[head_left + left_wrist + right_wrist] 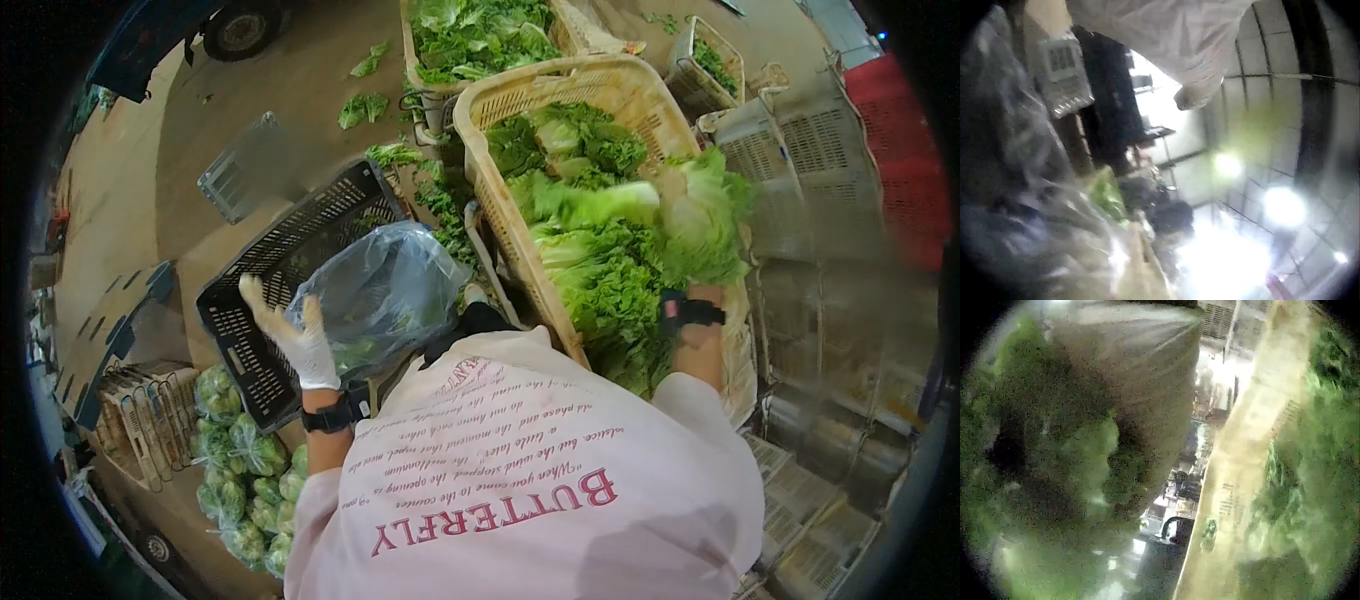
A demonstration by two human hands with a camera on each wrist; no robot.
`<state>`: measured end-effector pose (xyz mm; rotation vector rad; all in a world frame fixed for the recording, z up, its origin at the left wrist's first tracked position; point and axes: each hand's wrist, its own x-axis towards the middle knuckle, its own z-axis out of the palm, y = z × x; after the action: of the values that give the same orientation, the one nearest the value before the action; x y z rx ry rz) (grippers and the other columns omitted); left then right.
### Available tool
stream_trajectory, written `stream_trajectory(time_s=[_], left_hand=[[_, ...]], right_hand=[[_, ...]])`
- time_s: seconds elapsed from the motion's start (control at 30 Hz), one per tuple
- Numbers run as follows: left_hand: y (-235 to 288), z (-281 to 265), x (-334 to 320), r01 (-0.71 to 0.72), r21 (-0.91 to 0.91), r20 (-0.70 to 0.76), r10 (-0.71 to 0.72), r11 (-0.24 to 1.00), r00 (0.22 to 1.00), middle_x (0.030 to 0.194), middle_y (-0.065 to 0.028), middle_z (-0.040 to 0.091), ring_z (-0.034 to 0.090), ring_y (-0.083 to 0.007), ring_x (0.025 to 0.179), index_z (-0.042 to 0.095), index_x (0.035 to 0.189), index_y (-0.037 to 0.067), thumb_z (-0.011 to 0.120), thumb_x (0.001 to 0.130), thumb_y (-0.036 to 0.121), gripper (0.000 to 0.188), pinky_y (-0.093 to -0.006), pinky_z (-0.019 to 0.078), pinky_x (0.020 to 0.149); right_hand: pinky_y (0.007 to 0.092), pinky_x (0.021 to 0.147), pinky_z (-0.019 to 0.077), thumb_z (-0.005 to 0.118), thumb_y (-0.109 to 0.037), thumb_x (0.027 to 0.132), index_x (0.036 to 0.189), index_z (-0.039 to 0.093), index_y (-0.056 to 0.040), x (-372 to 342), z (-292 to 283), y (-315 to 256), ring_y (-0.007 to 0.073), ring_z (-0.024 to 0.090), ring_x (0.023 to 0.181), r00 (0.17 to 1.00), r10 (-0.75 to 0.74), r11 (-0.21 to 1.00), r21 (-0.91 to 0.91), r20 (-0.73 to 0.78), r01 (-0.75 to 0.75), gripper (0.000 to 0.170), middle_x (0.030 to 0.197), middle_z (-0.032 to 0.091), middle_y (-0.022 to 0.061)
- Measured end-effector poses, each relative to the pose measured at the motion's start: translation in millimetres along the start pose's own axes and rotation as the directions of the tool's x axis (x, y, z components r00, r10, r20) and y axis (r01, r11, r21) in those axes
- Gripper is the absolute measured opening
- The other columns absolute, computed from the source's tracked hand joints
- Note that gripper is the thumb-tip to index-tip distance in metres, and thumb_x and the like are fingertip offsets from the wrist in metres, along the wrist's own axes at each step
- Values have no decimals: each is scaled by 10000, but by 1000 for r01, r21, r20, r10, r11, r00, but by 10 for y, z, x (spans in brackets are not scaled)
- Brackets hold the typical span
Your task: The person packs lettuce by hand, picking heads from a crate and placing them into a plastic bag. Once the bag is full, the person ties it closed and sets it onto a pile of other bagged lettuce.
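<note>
At the lower left, bagged greens (245,460) are heaped on the floor, apparently set apart from the loose leaves. Beside them, a black crate (250,365) is placed close to the person's left side, probably so that little reaching is needed. Over the crate, the left hand (300,345), gloved in white, is held with thumb and fingers spread; nothing is seen to be gripped, and whether the plastic is touched cannot be told. Just right of that hand, a clear bag (400,270) is spread partly inside the crate, with some green seen through it; its slack sides are presumably propped by the crate walls.

Farther right, lettuce (610,270) is piled in a cream crate (640,95), by whose high walls the heap seems to be contained. Near that crate's right side, one head (708,215) is apparently borne by the right hand (706,292), which is mostly covered by leaves beyond its strap (695,312); how its fingers are set cannot be told. At the far right, grey crates (820,200) are stacked, perhaps to save floor space.
</note>
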<state>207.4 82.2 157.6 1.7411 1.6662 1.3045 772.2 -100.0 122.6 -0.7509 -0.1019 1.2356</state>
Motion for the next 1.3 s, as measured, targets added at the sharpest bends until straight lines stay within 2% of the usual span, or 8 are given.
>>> stream_trajectory(time_s=[0.23,0.37,0.43,0.5,0.7,0.83,1.03,1.3], left_hand=[[1431,1118,142,-85,-655,617,596,751,514,1434,-242,290,275,-310,1345,136,1413,-86,765,684,399,1078,-373,209,1104],[1587,1396,-26,300,-175,983,182,938,3,1061,-224,615,604,-276,970,291,1393,51,639,806,275,719,-336,445,897],[1634,1430,251,-250,-165,986,157,954,-52,967,-170,657,632,-260,912,560,1123,32,595,872,268,346,-353,456,923],[1546,1747,635,-687,-224,918,386,691,89,960,-149,648,638,-306,802,494,1200,51,471,921,381,433,-339,528,694],[2265,1711,1290,-98,-711,328,451,696,830,1482,-205,227,198,-266,1382,181,1423,-56,729,792,310,913,-337,141,1123],[1461,968,1103,-526,-339,-24,552,780,833,1388,-188,390,374,-301,1281,377,1338,-16,664,778,124,645,-387,273,1072],[-486,-396,-189,-46,470,-136,124,881,983,1509,-164,159,145,-348,1379,99,1466,48,717,760,307,973,-460,94,1124],[-1962,-220,-924,657,-633,263,-684,409,680,1155,-95,547,557,-170,937,283,1417,57,626,862,100,654,-288,480,779]], right_hand=[[345,919,479,542,-116,908,1353,403,-57,72,160,972,206,509,1158,997,59,980,195,-44,-50,470,1293,501,130],[344,919,478,537,-119,912,1357,397,-56,-133,191,914,206,511,1157,998,46,977,208,-31,-39,471,1294,500,132],[343,919,477,535,-121,914,1359,394,-55,-327,198,720,206,511,1156,1000,19,980,199,-11,-16,471,1294,499,133],[342,919,477,532,-123,916,1361,391,-55,-462,218,594,206,512,1155,1000,2,978,206,7,-4,472,1295,499,135],[339,919,475,524,-129,922,1367,383,-53,-494,458,1116,205,514,1152,992,111,936,331,57,-123,473,1297,497,138],[338,920,474,519,-132,926,1371,377,-52,-484,739,1475,205,515,1150,958,253,891,352,139,-286,474,1298,496,140],[335,920,473,511,-138,932,1377,368,-50,-253,1374,1954,205,518,1148,749,595,730,196,291,-655,476,1299,494,144],[306,912,457,508,-201,937,1395,328,-28,509,1719,3643,198,525,1133,676,731,467,-790,93,-397,521,1305,488,168]])
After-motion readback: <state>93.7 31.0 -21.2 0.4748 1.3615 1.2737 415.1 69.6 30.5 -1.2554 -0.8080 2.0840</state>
